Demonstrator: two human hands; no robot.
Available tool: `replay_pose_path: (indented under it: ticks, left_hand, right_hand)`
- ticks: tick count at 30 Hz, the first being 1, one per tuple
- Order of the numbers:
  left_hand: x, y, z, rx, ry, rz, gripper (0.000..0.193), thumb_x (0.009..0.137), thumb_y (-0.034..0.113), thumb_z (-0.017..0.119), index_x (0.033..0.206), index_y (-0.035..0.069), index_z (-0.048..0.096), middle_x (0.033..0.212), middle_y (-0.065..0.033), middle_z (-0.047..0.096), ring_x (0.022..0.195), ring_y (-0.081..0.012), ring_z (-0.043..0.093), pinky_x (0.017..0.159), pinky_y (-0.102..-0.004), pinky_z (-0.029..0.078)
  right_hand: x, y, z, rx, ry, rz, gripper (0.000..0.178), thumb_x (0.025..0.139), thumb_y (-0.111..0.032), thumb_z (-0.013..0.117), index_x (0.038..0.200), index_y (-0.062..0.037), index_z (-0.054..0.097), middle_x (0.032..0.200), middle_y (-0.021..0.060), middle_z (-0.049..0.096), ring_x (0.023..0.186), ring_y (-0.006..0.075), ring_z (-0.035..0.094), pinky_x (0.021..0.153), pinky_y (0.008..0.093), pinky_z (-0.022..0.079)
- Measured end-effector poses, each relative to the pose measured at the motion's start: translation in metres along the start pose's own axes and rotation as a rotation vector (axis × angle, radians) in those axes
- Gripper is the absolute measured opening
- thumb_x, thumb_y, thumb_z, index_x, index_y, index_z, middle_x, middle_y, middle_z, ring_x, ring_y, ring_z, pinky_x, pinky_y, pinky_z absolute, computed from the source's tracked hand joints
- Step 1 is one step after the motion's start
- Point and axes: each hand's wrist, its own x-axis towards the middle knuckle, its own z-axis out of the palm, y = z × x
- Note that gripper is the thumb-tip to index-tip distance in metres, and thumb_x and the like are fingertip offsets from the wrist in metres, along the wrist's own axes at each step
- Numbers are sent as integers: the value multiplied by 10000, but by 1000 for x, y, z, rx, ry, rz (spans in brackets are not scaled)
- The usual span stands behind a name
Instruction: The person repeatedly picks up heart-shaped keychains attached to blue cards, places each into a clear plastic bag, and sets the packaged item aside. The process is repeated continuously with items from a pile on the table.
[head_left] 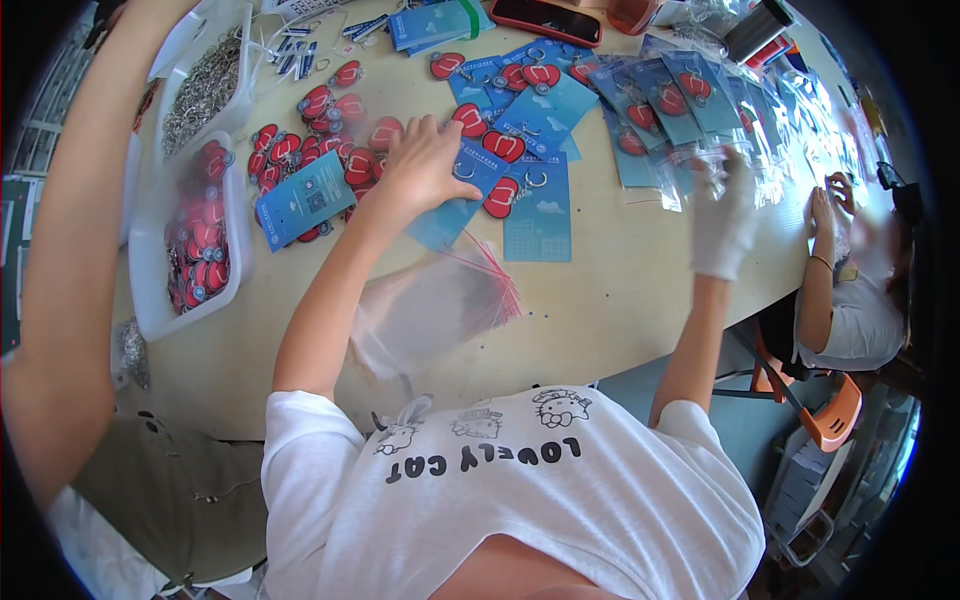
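My left hand [425, 170] is bare and bent over a blue card [440, 225], its thumb lying along the card and its fingers curled at the edge. Red heart-like keychains [385, 132] lie under and around that hand. More blue cards [538, 222] with metal rings and red pendants spread just to its right. My right hand [725, 215], in a white glove, is beside bagged cards [640, 105] at the right; its fingers are smeared by motion, and clear plastic shows by them. A stack of clear bags [430, 310] with red seal lines lies in front of me.
White bins at the left hold red keychains [200, 240] and metal rings [205, 90]. A co-worker's arm [70, 250] reaches across the left. Another person [850, 290] sits at the right. A phone [548, 20] and a dark cylinder [758, 30] stand along the far edge.
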Motion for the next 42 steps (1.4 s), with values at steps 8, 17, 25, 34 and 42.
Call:
replay_pose_path:
  ticks: [8,17,25,34,42]
  left_hand:
    - [9,-9,-6,-619,-156,120,640,625,256,837,1141,51,519,1015,-106,597,977,-201,566,867,-295,435]
    - [7,-32,-31,-1200,342,178,189,859,98,655,1027,30,601,901,-6,633,803,-51,586,662,-188,453]
    - [-14,0,-49,-1722,594,62,164,868,85,650,1020,64,590,909,9,620,789,-30,573,566,-150,385]
    - [-16,9,-43,-1668,837,-79,163,884,127,639,997,46,554,913,-25,624,780,-82,607,631,-234,477]
    - [-37,31,-39,-1735,799,32,182,890,117,626,1013,20,534,967,-43,587,832,-97,591,712,-271,509]
  right_hand:
    - [-54,-134,28,496,-554,-432,479,690,-184,725,1126,-76,559,948,87,570,914,285,569,765,387,457]
    - [-48,-135,28,900,-394,-149,597,750,-209,726,1248,-28,451,1118,138,524,987,268,538,820,360,472]
    - [-16,-145,34,1238,-640,269,292,799,-119,693,1035,22,593,990,89,626,670,113,557,642,251,481]
    - [-9,-143,16,883,147,-402,225,731,56,632,928,-48,661,1154,190,576,941,291,622,768,342,506]
    - [-33,-159,26,1492,-360,488,392,808,-158,694,1140,-27,530,1030,112,581,828,172,611,708,280,501]
